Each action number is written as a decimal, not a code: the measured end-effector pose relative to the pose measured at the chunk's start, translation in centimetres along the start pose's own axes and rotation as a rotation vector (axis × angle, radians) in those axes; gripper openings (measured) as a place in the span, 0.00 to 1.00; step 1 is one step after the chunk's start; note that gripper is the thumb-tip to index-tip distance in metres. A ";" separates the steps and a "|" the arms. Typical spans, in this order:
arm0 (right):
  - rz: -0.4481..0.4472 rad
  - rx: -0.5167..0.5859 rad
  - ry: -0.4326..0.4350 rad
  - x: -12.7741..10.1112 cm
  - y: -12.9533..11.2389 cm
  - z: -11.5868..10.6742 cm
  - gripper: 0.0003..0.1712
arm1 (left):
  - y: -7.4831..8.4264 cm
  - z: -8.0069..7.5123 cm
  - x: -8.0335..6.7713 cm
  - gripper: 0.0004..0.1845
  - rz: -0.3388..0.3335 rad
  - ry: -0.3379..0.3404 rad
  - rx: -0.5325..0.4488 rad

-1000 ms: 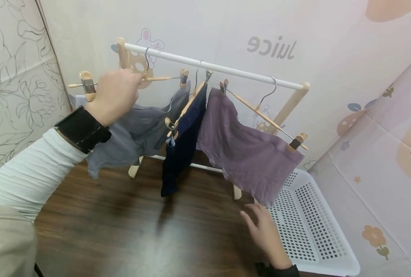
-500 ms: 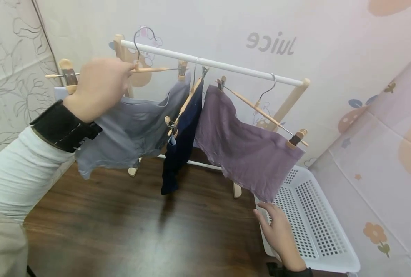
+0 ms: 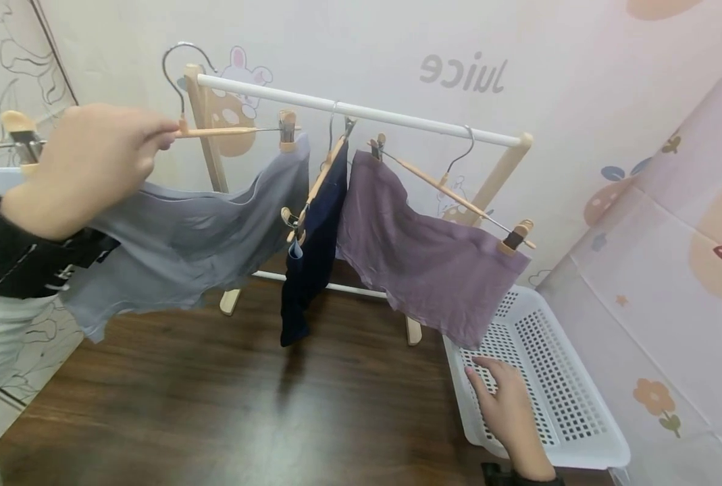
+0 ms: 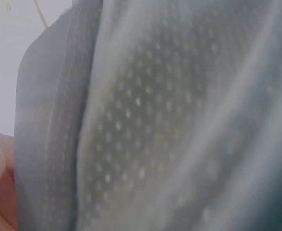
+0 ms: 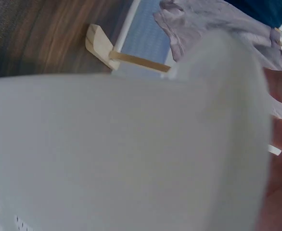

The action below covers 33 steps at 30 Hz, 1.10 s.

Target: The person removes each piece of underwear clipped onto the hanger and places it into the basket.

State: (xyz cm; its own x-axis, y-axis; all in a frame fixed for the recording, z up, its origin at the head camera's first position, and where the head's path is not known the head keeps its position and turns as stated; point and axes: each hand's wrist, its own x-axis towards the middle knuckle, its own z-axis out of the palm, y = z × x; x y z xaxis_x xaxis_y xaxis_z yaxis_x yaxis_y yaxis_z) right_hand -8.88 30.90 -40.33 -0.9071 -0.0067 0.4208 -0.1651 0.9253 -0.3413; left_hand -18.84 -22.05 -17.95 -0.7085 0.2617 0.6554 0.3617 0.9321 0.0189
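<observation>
Now that the left hand point(image 3: 96, 165), pinching the hanger point(image 3: 223, 131), has drawn it leftward until its hook point(image 3: 164, 67) looks clear of the rail point(image 3: 367, 112), the grey garment point(image 3: 196, 236) clipped beneath seems freed, while the right hand point(image 3: 509, 408), loosely spread, has shifted to the basket's point(image 3: 591, 457) edge.

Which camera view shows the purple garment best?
The head view: the purple garment hangs nearly whole, clipped to its hanger. The right wrist view shows only part, beyond the blurred white basket; the left wrist view shows none of it.
</observation>
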 end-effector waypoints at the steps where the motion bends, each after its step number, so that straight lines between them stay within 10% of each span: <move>1: 0.007 0.009 0.006 -0.1 0.0 -0.1 0.15 | -0.2 -0.2 -0.4 0.11 0.003 -0.004 0.008; 14: 0.078 0.009 -0.014 -1.0 0.4 -0.9 0.16 | -2.6 -0.9 -7.0 0.15 0.038 0.027 -0.044; 33: 0.115 0.008 -0.027 -1.6 0.0 -0.5 0.18 | -3.9 0.2 -13.0 0.08 0.067 0.000 -0.420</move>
State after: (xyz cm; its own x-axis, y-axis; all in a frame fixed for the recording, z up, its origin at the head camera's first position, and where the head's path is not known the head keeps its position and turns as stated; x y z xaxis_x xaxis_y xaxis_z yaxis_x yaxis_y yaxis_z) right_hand -7.28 31.12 -40.59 -0.9303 0.0893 0.3557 -0.0623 0.9173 -0.3932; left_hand -11.14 -29.07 -26.68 -0.6751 0.3183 0.6655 0.6226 0.7298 0.2825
